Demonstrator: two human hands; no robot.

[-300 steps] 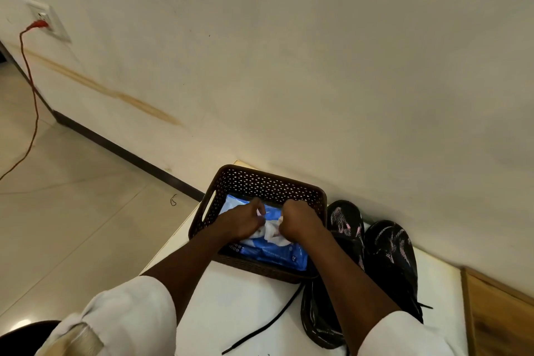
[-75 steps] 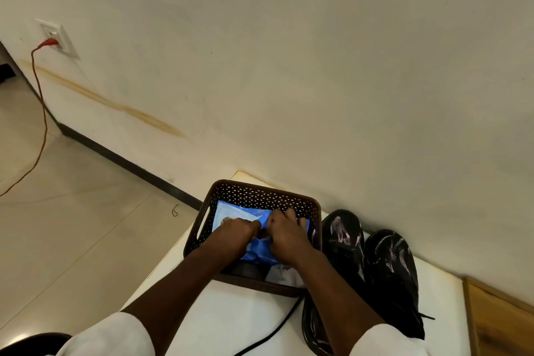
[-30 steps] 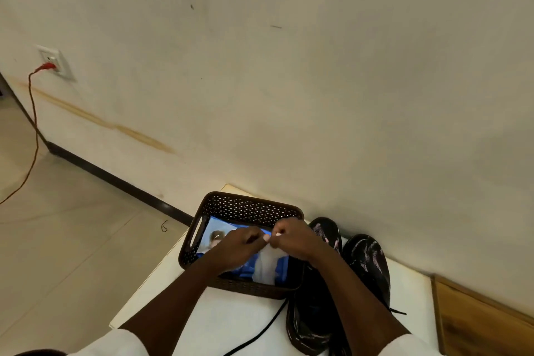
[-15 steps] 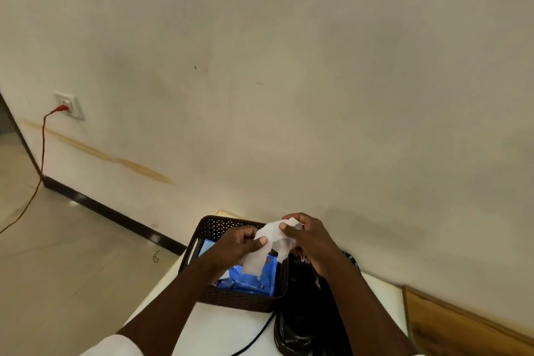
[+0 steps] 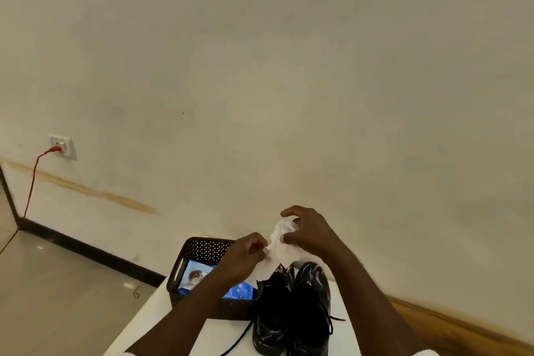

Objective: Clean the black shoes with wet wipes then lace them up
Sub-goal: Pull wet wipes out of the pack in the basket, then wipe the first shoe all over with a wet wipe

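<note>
Head view: both hands hold a white wet wipe [image 5: 276,251] up above the table [image 5: 161,312]. Left hand [image 5: 245,257] pinches its lower left edge; right hand [image 5: 307,231] grips the upper part, fingers curled. Below, two black shoes [image 5: 294,306] stand side by side, just right of a brown basket [image 5: 202,248] holding a blue wipes pack [image 5: 235,292]. A black lace [image 5: 237,339], probably loose, trails near the basket.

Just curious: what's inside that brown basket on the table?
A blue wipes pack lies inside the brown basket. The left forearm crosses over its middle, so part of the pack and the basket floor are hidden; anything else inside cannot be seen.
</note>
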